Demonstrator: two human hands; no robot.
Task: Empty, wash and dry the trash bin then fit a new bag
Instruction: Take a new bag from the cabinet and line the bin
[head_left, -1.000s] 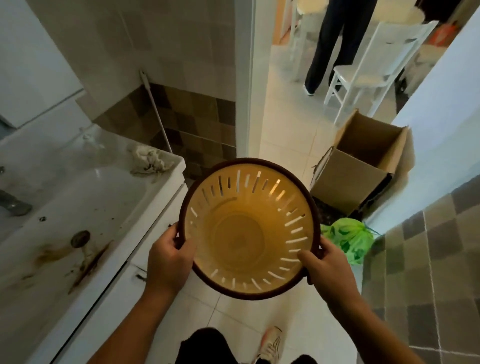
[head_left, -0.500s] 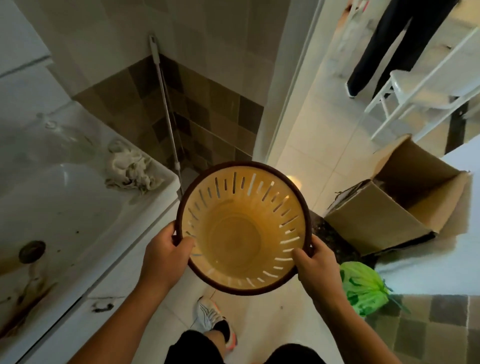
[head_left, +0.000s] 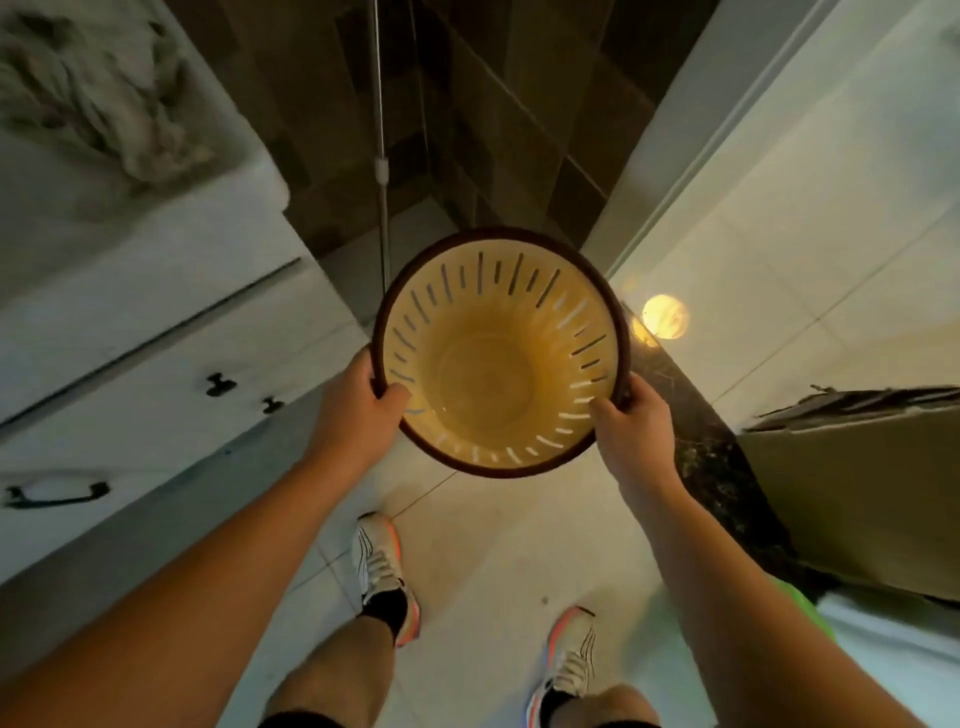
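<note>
I look straight down into a round yellow trash bin (head_left: 493, 379) with a dark brown rim and slits in its wall; nothing lies inside it. My left hand (head_left: 358, 410) grips the rim on the left, thumb inside the bin. On the opposite side my right hand (head_left: 631, 421) grips the rim, fingers over the edge. The bin is held upright above the pale tiled floor, in front of my two feet.
A white vanity cabinet (head_left: 156, 364) with dark handles runs along the left, a crumpled rag (head_left: 98, 88) on its top. A mop pole (head_left: 382, 182) leans in the tiled corner. A cardboard box (head_left: 857, 493) and a green bag (head_left: 802, 605) stand at the right.
My view has tilted down to the floor and my feet. The bin stays in both hands and sits lower, close to the corner. The sink basin and the doorway have left the view.
</note>
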